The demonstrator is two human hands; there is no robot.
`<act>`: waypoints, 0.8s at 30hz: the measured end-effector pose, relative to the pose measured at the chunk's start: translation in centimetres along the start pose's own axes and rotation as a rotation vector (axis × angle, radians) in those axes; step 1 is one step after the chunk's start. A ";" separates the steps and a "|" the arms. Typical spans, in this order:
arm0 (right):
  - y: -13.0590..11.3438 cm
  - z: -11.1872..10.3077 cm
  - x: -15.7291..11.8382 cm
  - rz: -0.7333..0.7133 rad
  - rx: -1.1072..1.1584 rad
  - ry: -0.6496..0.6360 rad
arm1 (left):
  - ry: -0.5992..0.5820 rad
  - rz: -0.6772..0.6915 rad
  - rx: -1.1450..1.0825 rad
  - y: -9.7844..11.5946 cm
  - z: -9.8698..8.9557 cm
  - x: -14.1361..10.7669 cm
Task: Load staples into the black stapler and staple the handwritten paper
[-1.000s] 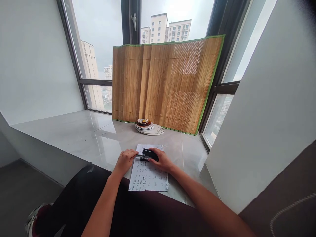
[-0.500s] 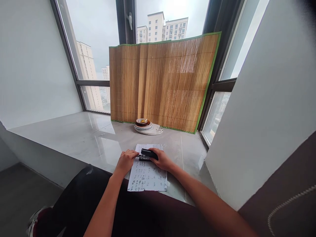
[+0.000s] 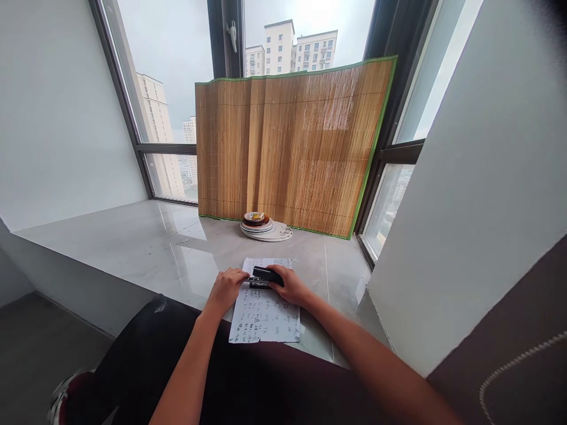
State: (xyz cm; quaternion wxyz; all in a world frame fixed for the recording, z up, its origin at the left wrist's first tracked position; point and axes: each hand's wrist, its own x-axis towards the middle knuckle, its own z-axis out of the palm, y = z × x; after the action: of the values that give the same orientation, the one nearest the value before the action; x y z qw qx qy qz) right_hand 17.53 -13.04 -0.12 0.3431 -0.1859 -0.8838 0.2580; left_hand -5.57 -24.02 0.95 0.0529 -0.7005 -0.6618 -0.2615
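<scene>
A black stapler (image 3: pixel 267 275) lies over the upper part of a white sheet of paper (image 3: pixel 266 319) covered in handwriting. Its top arm is raised above its base, with a metal part between them. My right hand (image 3: pixel 289 285) is wrapped round the right end of the stapler. From the left, my left hand (image 3: pixel 228 287) pinches a thin metal part at the stapler's left end, its fingers closed over the paper's left edge.
Beyond the paper, a stack of small plates (image 3: pixel 257 223) sits on a larger oval plate (image 3: pixel 281 232) on the glossy sill (image 3: pixel 133 248). A bamboo mat (image 3: pixel 287 147) leans against the window behind. Walls flank both sides.
</scene>
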 end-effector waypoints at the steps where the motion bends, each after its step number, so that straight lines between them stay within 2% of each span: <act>1: 0.0 0.0 0.0 -0.001 0.001 0.000 | -0.002 0.001 0.006 0.0 0.0 0.0; 10: -0.4 -0.1 0.1 0.011 0.042 0.012 | 0.005 0.021 -0.042 -0.7 0.2 -0.3; 16: 0.6 -1.1 0.2 0.129 0.207 0.100 | 0.026 0.021 -0.081 -1.9 -0.4 -0.9; 21: 1.8 -2.2 0.1 0.189 0.388 0.060 | -0.020 0.154 -0.131 -2.1 -0.9 -1.2; 24: 1.6 -2.2 -0.2 0.204 0.469 0.036 | 0.018 0.223 -0.174 -1.7 -1.0 -1.5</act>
State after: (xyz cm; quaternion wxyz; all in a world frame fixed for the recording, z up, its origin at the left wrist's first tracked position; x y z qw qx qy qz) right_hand 19.46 -11.15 0.29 0.3645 -0.1941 -0.7704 0.4858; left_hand -7.45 -25.61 0.71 0.0267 -0.7692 -0.5544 -0.3167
